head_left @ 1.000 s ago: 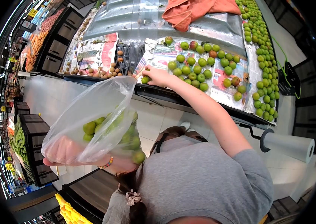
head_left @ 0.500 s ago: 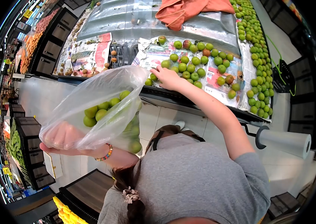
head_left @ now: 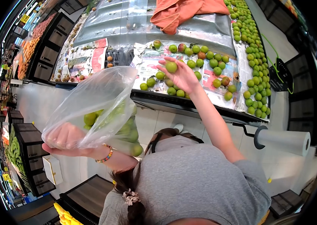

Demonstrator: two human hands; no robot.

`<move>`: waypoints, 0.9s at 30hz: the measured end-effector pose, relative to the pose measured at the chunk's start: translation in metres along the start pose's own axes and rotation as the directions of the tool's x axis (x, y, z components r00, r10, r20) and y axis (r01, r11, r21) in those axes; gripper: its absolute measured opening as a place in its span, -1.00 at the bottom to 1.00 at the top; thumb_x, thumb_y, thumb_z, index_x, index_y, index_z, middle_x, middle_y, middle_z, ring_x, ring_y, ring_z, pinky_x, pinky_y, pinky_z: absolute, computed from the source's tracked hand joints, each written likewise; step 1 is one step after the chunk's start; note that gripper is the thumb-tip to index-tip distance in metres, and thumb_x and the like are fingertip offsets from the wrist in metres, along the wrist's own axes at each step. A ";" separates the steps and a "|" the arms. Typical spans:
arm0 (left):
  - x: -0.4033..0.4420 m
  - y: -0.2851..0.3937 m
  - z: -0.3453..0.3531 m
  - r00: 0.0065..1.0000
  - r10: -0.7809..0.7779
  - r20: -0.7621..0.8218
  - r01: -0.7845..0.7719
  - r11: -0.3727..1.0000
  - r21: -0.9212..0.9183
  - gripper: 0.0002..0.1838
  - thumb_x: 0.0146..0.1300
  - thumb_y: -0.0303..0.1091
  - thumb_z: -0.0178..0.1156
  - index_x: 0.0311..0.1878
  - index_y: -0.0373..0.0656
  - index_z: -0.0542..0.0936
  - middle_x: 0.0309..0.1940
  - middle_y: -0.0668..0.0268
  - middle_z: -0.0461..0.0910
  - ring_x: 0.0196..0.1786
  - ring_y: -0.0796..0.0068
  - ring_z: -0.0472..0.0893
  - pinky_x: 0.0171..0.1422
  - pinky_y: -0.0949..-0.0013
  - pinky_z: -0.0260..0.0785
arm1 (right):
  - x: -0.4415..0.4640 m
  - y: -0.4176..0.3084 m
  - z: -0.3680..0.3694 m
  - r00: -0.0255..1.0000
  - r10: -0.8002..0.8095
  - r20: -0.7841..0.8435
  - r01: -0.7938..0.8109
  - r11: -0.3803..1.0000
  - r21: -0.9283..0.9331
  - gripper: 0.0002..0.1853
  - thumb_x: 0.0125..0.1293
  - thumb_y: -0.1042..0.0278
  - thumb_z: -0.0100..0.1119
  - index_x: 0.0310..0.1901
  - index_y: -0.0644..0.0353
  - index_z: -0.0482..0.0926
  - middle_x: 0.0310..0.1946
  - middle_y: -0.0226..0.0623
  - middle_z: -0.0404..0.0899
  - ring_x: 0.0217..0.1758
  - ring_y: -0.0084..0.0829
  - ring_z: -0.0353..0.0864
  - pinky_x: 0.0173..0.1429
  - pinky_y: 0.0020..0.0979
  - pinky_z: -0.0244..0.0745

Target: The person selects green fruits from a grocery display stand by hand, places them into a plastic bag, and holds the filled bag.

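Note:
My left hand grips the rim of a clear plastic bag, its fingers closed and seen through the film. Several round green fruits lie in the bottom of the bag, which hangs with its mouth spread toward the display. Above the newspaper, my right hand is turned palm up with one round green fruit in its fingers. Around and beneath that hand, more loose green fruits lie on the newspaper, a few of them reddish brown.
An orange cloth lies on the display's grey sheeting. Green fruits line its right edge. A roll of plastic bags sticks out at the front right. A black basket with green handles stands at right. A white box is at lower left.
My right hand has lifted off the newspaper and turned palm up, now with a green fruit in its fingers. My left hand still holds the bag, whose mouth has shifted slightly left.

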State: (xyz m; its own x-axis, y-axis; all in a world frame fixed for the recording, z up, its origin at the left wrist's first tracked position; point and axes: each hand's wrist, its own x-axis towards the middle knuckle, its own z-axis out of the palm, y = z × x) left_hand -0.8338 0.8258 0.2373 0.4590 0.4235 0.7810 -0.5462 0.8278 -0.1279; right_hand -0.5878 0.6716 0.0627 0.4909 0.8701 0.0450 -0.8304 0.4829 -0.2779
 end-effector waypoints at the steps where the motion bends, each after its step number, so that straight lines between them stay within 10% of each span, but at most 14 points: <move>1: 0.000 0.000 -0.002 1.000 -0.002 -0.003 0.002 1.000 -0.010 -0.62 0.19 -0.43 -0.02 -0.64 0.10 0.06 -0.73 0.65 -0.03 -0.72 0.89 -0.11 -0.66 0.57 -0.34 | -0.002 -0.002 0.004 1.000 0.000 0.027 0.000 1.000 0.012 -0.66 0.41 0.39 -0.26 0.15 0.36 0.23 0.16 0.04 0.25 0.31 -0.07 0.23 0.29 -0.35 0.36; 8: 0.006 -0.023 -0.020 0.995 -0.082 -0.062 0.076 0.993 -0.094 -0.62 0.19 -0.41 -0.01 -0.64 0.10 0.07 -0.74 0.65 -0.01 -0.72 0.88 -0.10 -0.64 0.55 -0.35 | -0.020 0.002 0.151 0.922 -0.043 0.384 0.294 0.724 -0.624 -0.66 0.25 0.18 0.09 -0.03 0.17 0.37 -0.33 -0.28 0.54 -0.07 -0.30 0.59 -0.05 -0.49 0.48; 10: 0.007 -0.030 -0.024 0.993 -0.093 -0.073 0.083 0.988 -0.126 -0.62 0.20 -0.41 0.00 -0.65 0.10 0.07 -0.74 0.65 -0.01 -0.73 0.88 -0.10 -0.64 0.55 -0.34 | -0.017 0.011 0.179 0.855 0.052 0.516 0.502 0.173 -0.848 -0.61 0.20 0.09 0.14 -0.08 0.20 0.39 -0.40 -0.21 0.55 -0.25 -0.28 0.63 -0.19 -0.33 0.50; 13: 0.007 -0.036 -0.029 0.989 -0.111 -0.095 0.095 0.983 -0.160 -0.61 0.20 -0.40 0.00 -0.65 0.11 0.07 -0.75 0.66 0.00 -0.73 0.88 -0.10 -0.64 0.56 -0.34 | -0.016 0.027 0.192 0.889 0.421 0.183 0.393 -0.492 -0.776 -0.58 0.14 0.07 0.20 -0.08 0.17 0.41 -0.38 -0.13 0.55 -0.29 -0.10 0.55 -0.20 -0.24 0.44; 16: 0.006 -0.032 -0.032 0.984 -0.136 -0.118 0.115 0.979 -0.166 -0.61 0.20 -0.41 0.00 -0.65 0.10 0.07 -0.75 0.66 0.00 -0.74 0.88 -0.10 -0.64 0.57 -0.34 | -0.027 0.024 0.172 0.828 0.140 0.544 0.536 -0.486 -0.690 -0.63 0.17 0.13 0.19 -0.06 0.15 0.43 -0.44 -0.19 0.54 -0.29 -0.19 0.55 -0.20 -0.30 0.43; 20: 0.005 -0.035 -0.033 0.982 -0.144 -0.121 0.119 0.973 -0.198 -0.61 0.19 -0.43 0.01 -0.64 0.08 0.07 -0.75 0.65 0.01 -0.74 0.87 -0.10 -0.65 0.58 -0.34 | -0.058 -0.053 0.146 0.873 0.103 0.477 0.353 0.542 -0.763 -0.78 0.24 0.32 0.10 -0.15 0.25 0.51 -0.38 -0.36 0.57 -0.28 -0.56 0.55 -0.14 -0.46 0.45; 23: 0.005 -0.043 -0.033 0.982 -0.149 -0.120 0.117 0.964 -0.238 -0.61 0.19 -0.45 0.01 -0.65 0.07 0.07 -0.75 0.63 0.02 -0.75 0.86 -0.10 -0.65 0.57 -0.34 | -0.019 -0.114 0.049 0.928 -0.348 0.137 0.142 -0.011 -0.990 -0.69 0.22 0.42 0.05 0.02 0.19 0.46 -0.06 -0.25 0.50 0.02 -0.44 0.49 0.08 -0.39 0.41; 27: 0.006 -0.044 -0.038 0.984 -0.142 -0.105 0.119 0.971 -0.206 -0.61 0.19 -0.45 0.00 -0.65 0.07 0.07 -0.75 0.62 0.02 -0.75 0.85 -0.10 -0.65 0.57 -0.34 | 0.013 -0.116 -0.071 0.913 -0.360 0.194 -0.082 -0.625 -0.776 -0.56 0.12 0.43 0.07 0.09 0.14 0.39 0.10 -0.12 0.34 0.15 -0.14 0.35 0.20 -0.25 0.31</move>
State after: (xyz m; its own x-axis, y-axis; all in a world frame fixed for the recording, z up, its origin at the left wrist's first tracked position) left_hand -0.7805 0.8060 0.2245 0.6029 0.3375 0.7229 -0.3315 0.9302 -0.1578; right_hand -0.4657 0.6199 0.0272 0.6959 0.6394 0.3269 0.6835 -0.4503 -0.5745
